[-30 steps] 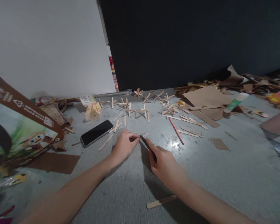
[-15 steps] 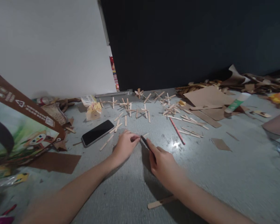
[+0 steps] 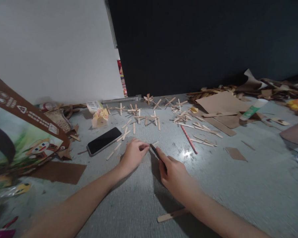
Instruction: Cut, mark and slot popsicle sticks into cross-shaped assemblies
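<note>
My left hand (image 3: 133,154) rests on the grey floor (image 3: 144,198) with its fingers curled and pinched on a small wooden stick (image 3: 155,143), of which only the end shows. My right hand (image 3: 175,175) is closed round a thin dark tool (image 3: 156,151), and the tool's tip points at the stick next to my left fingertips. A black phone (image 3: 104,140) lies screen up just left of my left hand. One loose flat wooden stick (image 3: 171,215) lies beside my right forearm.
Several wooden sticks and crossed-stick pieces (image 3: 149,114) are scattered ahead, with a red pencil (image 3: 188,139) among them. Brown cardboard sheets (image 3: 222,105) and a green-and-white glue tube (image 3: 252,109) lie at the right. A printed box (image 3: 20,132) stands at the left.
</note>
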`<action>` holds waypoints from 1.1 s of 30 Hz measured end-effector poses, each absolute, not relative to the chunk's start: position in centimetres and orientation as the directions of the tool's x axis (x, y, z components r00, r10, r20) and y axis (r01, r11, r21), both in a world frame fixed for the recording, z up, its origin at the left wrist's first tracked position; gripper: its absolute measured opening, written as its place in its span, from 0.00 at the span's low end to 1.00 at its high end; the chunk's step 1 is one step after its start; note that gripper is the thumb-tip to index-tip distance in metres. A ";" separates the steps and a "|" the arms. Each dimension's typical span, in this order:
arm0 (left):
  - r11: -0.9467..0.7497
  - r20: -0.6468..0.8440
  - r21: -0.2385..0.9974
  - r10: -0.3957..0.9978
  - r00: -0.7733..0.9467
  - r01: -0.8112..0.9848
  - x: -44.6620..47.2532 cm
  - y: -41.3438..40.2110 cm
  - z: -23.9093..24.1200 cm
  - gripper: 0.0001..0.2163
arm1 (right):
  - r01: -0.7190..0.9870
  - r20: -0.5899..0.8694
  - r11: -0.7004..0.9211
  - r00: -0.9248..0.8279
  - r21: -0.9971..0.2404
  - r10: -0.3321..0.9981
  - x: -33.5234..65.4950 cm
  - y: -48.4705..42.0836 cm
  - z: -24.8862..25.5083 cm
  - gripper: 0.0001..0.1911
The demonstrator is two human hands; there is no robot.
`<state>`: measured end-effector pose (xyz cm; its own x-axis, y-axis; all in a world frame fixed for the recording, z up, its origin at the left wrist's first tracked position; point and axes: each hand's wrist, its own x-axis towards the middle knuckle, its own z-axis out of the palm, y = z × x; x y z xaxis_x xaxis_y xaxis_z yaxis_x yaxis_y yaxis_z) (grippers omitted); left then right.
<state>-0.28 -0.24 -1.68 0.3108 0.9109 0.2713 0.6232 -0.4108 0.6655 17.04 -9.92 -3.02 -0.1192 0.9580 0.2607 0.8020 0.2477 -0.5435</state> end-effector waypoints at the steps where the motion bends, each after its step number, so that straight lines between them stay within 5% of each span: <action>1: -0.411 0.271 0.666 0.911 0.311 0.623 -0.3 -0.2 -1.7 0.06 | 0.801 0.261 0.246 -0.117 -0.545 0.958 17.0 -9.9 -3.0 0.31; 14: -0.404 0.270 0.681 0.914 0.304 0.611 -0.3 -0.2 -1.7 0.06 | 0.821 0.260 0.238 -0.114 -0.518 0.959 16.9 -9.9 -3.2 0.31; 23: -0.388 0.247 0.691 0.920 0.305 0.610 -0.2 0.0 -2.0 0.06 | 0.951 -0.041 0.126 -0.143 -0.283 0.989 15.8 -10.1 -0.6 0.39; 33: -0.337 0.209 0.736 0.938 0.276 0.588 -0.2 -0.1 -2.0 0.07 | 0.976 -0.171 0.132 -0.162 -0.174 0.972 15.0 -10.4 1.2 0.41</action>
<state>-0.19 -0.05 -1.96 0.2760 0.9382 0.2088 0.5877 -0.3366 0.7358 14.96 -10.40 1.25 -0.1618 0.9719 -0.1709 0.9759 0.1320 -0.1736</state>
